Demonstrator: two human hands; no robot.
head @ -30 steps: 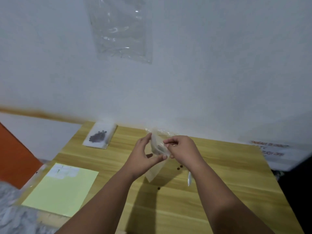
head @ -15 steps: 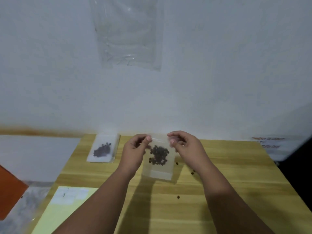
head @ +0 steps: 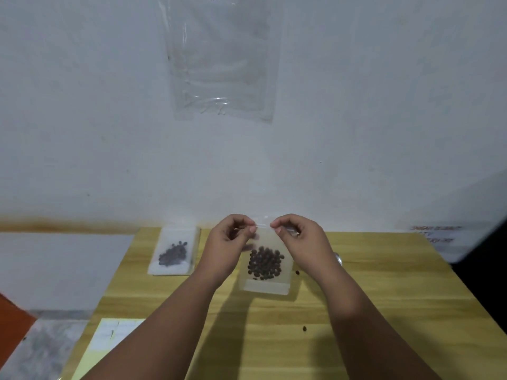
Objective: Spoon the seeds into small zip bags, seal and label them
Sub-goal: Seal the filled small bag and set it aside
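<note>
Worktop: light wood, far edge against a white wall. A clear plastic sheet hangs on the wall above it.

Label sheet: pale yellow-green, at the near left corner, partly out of view. Untouched.

Filled bag: lies flat at the far left corner with a dark heap of seeds inside. Same place as a second ago.

Zip bag: held up by the middle of the far edge. A second ago it was bunched and turned edge-on between the hands. Now it hangs upright, flat face to the camera. Cannot tell whether its bottom edge rests on the worktop.

Left hand: thumb and forefinger pinch the left end of the top strip. Right hand: the same pinch on the right end. Both have gone from cupping the bag to grasping its mouth.

Seeds: settled in one dark clump low in the zip bag.

Stray seeds: one beside the bag's lower right corner, one nearer the front edge.

Judgement: filling of this bag is finished and sealing is in hand. Strip too blurred to say whether it is pressed closed. No label seen on it yet. The strays need collecting.
</note>
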